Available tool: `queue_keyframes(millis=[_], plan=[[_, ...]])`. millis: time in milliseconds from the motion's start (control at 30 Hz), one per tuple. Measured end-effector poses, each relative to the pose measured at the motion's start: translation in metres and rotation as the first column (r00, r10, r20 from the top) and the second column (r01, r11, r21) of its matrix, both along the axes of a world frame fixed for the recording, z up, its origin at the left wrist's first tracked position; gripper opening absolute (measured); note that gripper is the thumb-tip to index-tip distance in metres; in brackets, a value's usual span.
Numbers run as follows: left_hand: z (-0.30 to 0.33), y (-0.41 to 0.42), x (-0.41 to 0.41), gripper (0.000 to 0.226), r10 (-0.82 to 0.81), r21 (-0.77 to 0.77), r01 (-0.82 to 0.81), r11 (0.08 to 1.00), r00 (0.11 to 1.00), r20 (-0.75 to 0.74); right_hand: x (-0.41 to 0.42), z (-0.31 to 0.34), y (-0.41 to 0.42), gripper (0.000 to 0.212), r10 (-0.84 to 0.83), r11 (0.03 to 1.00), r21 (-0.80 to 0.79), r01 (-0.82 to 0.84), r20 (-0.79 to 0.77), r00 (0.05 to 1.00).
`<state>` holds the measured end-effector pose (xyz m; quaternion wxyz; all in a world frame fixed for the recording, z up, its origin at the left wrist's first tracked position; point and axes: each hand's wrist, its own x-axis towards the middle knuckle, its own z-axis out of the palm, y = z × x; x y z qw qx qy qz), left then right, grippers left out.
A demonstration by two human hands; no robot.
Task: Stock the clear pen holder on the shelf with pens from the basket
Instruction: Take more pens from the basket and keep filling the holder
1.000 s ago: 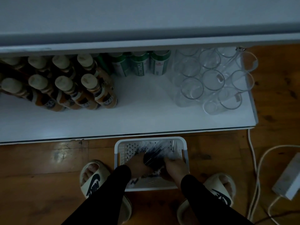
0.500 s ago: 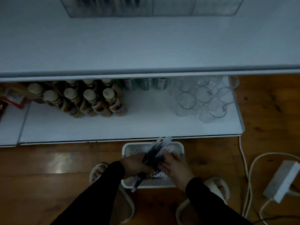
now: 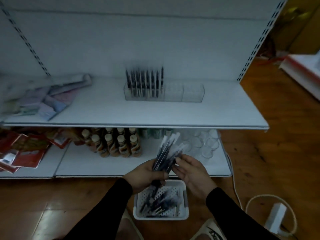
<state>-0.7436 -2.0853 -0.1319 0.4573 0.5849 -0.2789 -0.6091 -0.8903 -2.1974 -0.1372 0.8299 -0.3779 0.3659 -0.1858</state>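
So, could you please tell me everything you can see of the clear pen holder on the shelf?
The clear pen holder is a long, low, see-through box, plastic by its look, split into compartments side by side. It stands upright on the white upper shelf near the back panel, right of centre. Dark pens stand upright in its left part, rising well above the rim; the two right compartments look empty. Neither hand touches it. The picture is dim and slightly blurred.
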Motion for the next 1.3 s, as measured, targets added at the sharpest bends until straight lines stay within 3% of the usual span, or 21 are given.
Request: queue_keyframes(millis=[133, 300, 500, 633, 833, 1300], plan=[[0.039, -0.003, -0.001, 0.041, 0.071, -0.113, -0.072, 0.991, 0.997, -0.013, 0.008, 0.046, -0.003, 0.017, 0.069, 0.98, -0.181, -0.079, -0.061, 0.996], [0.067, -0.015, 0.005, 0.017, 0.27, -0.181, -0.273, 0.945, 0.962, -0.038, 0.023, 0.092, -0.017, 0.007, -0.07, 0.953, -0.299, 0.041, -0.088, 0.994], [0.082, -0.026, 0.027, 0.012, 0.409, -0.265, -0.397, 0.879, 0.912, -0.011, 0.05, 0.132, -0.056, 0.009, -0.194, 0.889, -0.418, 0.185, 0.021, 0.981], [0.087, -0.04, 0.047, 0.009, 0.55, -0.338, -0.525, 0.781, 0.835, -0.025, 0.075, 0.15, -0.09, 0.005, -0.231, 0.804, -0.547, 0.232, 0.072, 0.97], [0.083, -0.061, 0.07, 0.013, 0.664, -0.355, -0.649, 0.672, 0.741, -0.097, 0.11, 0.151, -0.128, 0.017, -0.233, 0.603, -0.784, 0.15, 0.007, 0.972], [0.084, -0.082, 0.1, 0.009, 0.709, -0.423, -0.672, 0.608, 0.699, -0.092, 0.172, 0.134, -0.171, 0.014, -0.264, 0.492, -0.863, 0.114, -0.023, 0.964]])
